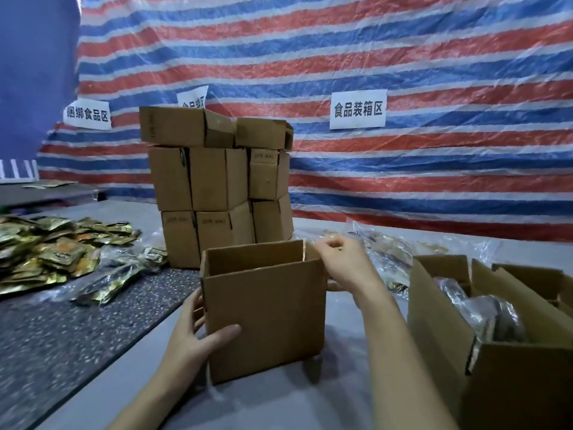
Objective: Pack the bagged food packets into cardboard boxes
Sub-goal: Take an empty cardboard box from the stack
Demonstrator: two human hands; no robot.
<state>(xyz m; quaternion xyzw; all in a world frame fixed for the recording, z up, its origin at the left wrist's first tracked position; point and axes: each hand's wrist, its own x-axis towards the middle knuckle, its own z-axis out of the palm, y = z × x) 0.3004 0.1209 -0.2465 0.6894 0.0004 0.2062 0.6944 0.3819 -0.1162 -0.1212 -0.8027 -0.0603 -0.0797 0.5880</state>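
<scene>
An open, empty-looking cardboard box (266, 308) stands upright on the table in front of me, its flaps raised. My left hand (198, 333) grips its near left corner, thumb across the front face and fingers round the left side. My right hand (344, 262) holds the box's right side near the top flap, fingers curled at the far corner. Clear bags of food packets (384, 256) lie behind my right hand. A second open box (443, 308) at the right holds bagged packets (486, 315).
A stack of closed cardboard boxes (217, 187) stands behind the open one. Loose gold and green food packets (52, 249) are heaped at the left, some in clear bags (121, 274). A striped tarp with paper signs (358, 109) forms the back wall. A dark speckled mat (77, 330) covers the left tabletop.
</scene>
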